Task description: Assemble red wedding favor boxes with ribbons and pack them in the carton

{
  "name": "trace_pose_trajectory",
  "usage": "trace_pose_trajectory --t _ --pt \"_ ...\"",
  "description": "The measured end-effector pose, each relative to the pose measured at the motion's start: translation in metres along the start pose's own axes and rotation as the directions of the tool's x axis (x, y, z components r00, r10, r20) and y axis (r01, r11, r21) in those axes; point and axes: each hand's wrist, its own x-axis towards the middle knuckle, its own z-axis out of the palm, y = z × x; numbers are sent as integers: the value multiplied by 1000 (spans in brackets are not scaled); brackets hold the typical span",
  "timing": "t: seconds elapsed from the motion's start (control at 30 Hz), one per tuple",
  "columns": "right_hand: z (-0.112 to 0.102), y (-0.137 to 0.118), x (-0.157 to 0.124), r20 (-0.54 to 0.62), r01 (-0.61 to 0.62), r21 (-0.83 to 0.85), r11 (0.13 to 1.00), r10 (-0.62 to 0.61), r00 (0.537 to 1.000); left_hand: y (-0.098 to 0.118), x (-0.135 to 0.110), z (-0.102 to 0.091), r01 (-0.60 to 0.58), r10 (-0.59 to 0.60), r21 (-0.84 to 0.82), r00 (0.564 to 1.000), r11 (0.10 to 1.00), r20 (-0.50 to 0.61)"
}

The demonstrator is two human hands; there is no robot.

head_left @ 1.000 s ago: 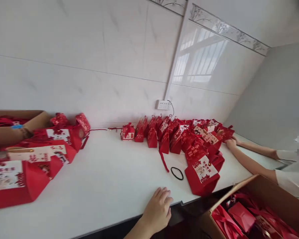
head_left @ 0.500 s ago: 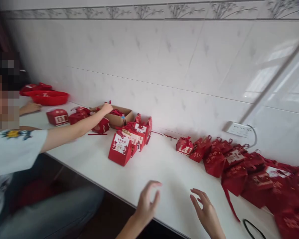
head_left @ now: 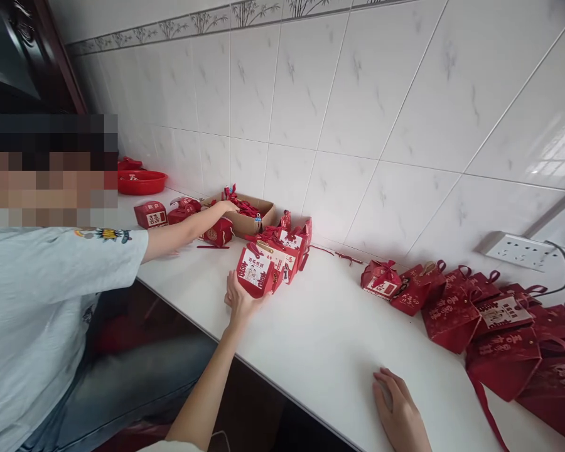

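Note:
My left hand (head_left: pixel 240 301) is wrapped round the lower front of a red gift box (head_left: pixel 255 270) with a white label showing two figures and red characters. Behind that box stand more red gift boxes (head_left: pixel 289 256) in a close group, their tops gathered or looped. Down at the lower right, my right hand (head_left: pixel 399 408) hovers over or rests on the white table, loosely curved, thumb apart from the fingers, holding nothing. Farther right is a long cluster of red gift boxes (head_left: pixel 452 314), with a small one (head_left: pixel 381 279) at its left end.
On the left a co-worker's arm (head_left: pixel 183 235) reaches into a cardboard box (head_left: pixel 263 210) of red ribbons. A red basin (head_left: pixel 144 182) and several red boxes stand beyond. A power strip (head_left: pixel 518 251) is on the tiled wall. The table edge (head_left: pixel 282 380) runs diagonally in front.
My left hand has moved forward and left onto the front gift box and taken hold of it. My right hand stays low over the table. The view has turned left.

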Motion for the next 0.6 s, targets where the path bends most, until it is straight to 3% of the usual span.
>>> trace_pose_trajectory --t 0.27,0.43,0.53,0.6 --pt "-2 -14 -1 -60 -8 30 1000 10 998 0 6 -5 24 -24 1 998 1000 57" --pt "2 -11 -4 -73 -7 61 998 11 997 -4 2 -11 -31 35 -83 998 996 52" --pt "-2 -20 -1 -78 -46 143 989 58 995 7 -17 -15 -87 140 -343 981 935 134" --pt "-11 -33 7 -54 -116 263 958 134 990 22 -33 -12 31 221 -609 916 793 334"
